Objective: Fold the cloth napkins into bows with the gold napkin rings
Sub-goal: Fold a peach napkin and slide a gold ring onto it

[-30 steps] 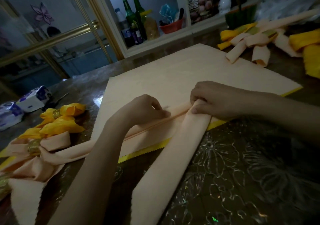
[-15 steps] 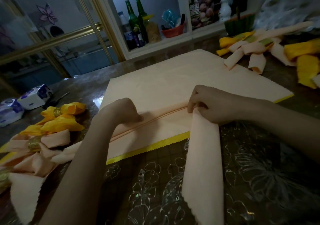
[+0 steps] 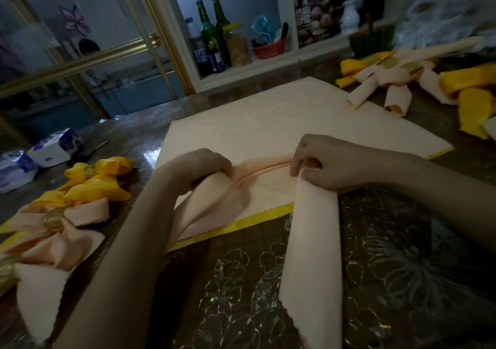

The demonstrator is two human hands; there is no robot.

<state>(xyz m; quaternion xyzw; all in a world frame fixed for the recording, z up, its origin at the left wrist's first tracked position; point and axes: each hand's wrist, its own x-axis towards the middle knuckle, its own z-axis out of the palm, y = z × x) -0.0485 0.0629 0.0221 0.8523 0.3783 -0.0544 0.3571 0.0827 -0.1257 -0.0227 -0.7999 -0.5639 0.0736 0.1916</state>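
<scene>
One counter (image 3: 402,268), dark, under a clear cover printed with flowers; everything below lies on it.

One flat stack of napkins (image 3: 268,117) at centre: peach sheet on top, with a yellow scalloped edge showing under its near side. Number of sheets cannot be told.

One peach napkin (image 3: 314,254) in work, folded to a long band and lying across the near part of the stack. Its middle runs between the hands, and both ends turn toward the viewer. The right tail crosses the stack's edge onto the counter and is cut by the bottom of the frame. The left tail is partly behind the left forearm.

Two hands. Left hand (image 3: 204,166): fingers curled down over the left bend of the band, gripping it; fingertips hidden. Right hand (image 3: 322,166): fingers and thumb curled, pinching the right bend.

Finished bows, left of the stack: one yellow bow (image 3: 99,187) and one peach bow (image 3: 80,214), touching. More peach cloth lies nearer, cut by the frame edge; unclear whether it is a third bow.

Far right: one heap of bows (image 3: 389,77), peach and yellow, overlapping. Count unreadable; cut by the right edge.

Gold napkin rings: two are clear, one ring (image 3: 90,171) on the yellow bow and one ring (image 3: 53,221) on the peach bow. A third gold glint at the left edge is cut off.

Two tissue packs (image 3: 53,147), far left.

Shelf behind: two green bottles (image 3: 208,31), one white vase (image 3: 350,18), one red bowl (image 3: 268,49). The rest is too dark to make out.
</scene>
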